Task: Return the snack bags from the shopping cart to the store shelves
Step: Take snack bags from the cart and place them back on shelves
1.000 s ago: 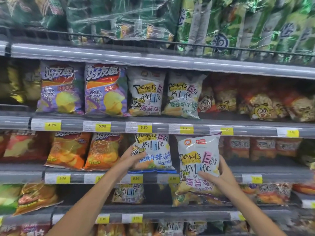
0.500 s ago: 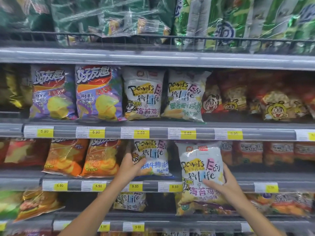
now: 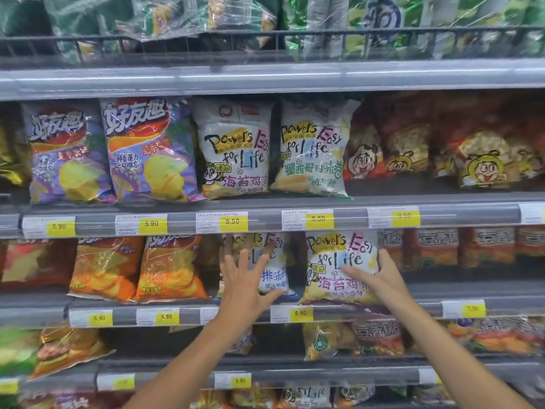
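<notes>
top shelf [image 3: 265,79]: green wrapped packs are kept behind a dark wire rail [image 3: 277,35]; their upper parts are cut off by the frame edge.
second shelf [image 3: 442,215]: two purple chip bags [image 3: 150,150], two white bags and red bags with cartoon faces [image 3: 483,149] are stood upright in a row; the far-left gold bag is cut off.
third shelf [image 3: 424,295]: a red bag, two orange chip bags [image 3: 168,270], a white and blue bag [image 3: 271,270] and the white snack bag [image 3: 339,264] are held here, with red-orange packs to the right.
white snack bag: it is stood upright on the third shelf, just beside the white and blue bag, its base at the shelf's front lip.
right hand [image 3: 380,278]: the bag's right edge is gripped, with the thumb laid across the front and the fingers wrapped behind, out of sight.
left hand [image 3: 250,278]: the fingers are spread wide with nothing grasped; the palm is held in front of the white and blue bag, and contact cannot be told.
price tags [image 3: 300,312]: yellow labels are clipped along each shelf edge; several are too blurred to be read.
lower shelves [image 3: 295,376]: more bags are stored here, dim and partly hidden by both forearms; the lowest row is cut off.
</notes>
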The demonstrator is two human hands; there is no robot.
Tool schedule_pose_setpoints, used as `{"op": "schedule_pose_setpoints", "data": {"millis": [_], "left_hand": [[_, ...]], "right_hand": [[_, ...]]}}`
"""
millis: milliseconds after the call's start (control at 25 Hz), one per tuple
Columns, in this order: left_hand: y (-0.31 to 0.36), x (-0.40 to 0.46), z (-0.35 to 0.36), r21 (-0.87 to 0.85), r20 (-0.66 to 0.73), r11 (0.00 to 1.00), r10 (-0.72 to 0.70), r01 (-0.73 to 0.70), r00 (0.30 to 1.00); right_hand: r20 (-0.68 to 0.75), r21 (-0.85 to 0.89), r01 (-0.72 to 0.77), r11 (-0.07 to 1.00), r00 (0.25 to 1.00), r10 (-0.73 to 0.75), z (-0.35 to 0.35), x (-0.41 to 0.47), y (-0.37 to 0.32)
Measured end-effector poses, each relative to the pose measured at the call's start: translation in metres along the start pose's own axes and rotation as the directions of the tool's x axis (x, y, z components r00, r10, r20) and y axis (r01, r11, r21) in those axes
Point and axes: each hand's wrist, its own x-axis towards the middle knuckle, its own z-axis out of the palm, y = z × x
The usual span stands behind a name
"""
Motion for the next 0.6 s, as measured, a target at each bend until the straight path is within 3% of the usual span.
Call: {"op": "schedule_pose_setpoints", "data": {"millis": [120,240,520,600], "left_hand": [[-0.013,0.005,0.001,-0.010,-0.087,0.999,0.041,-0.042,0.995],[-0.027,0.003,0.004,-0.002,-0.140,0.998,0.064,-0.064,0.988],[-0.044,0.000,0.005,0.028,-0.180,0.999,0.045,-0.040,0.983],[-0.047,-0.002,0.004,0.007,-0.158,0.999,0.042,-0.041,0.987]], "right_hand": [[-0.039,-0.027,-0.050,0.998,0.998,0.049,0.006,0.016,-0.003],[0.033,-0.048,-0.064,0.997,0.997,0.066,0.016,0.028,-0.005],[0.138,-0.036,0.024,0.999,0.990,-0.019,0.052,0.036,0.007],[0.179,-0.127,-0.002,0.992,0.984,0.025,0.053,0.038,0.010]]}}
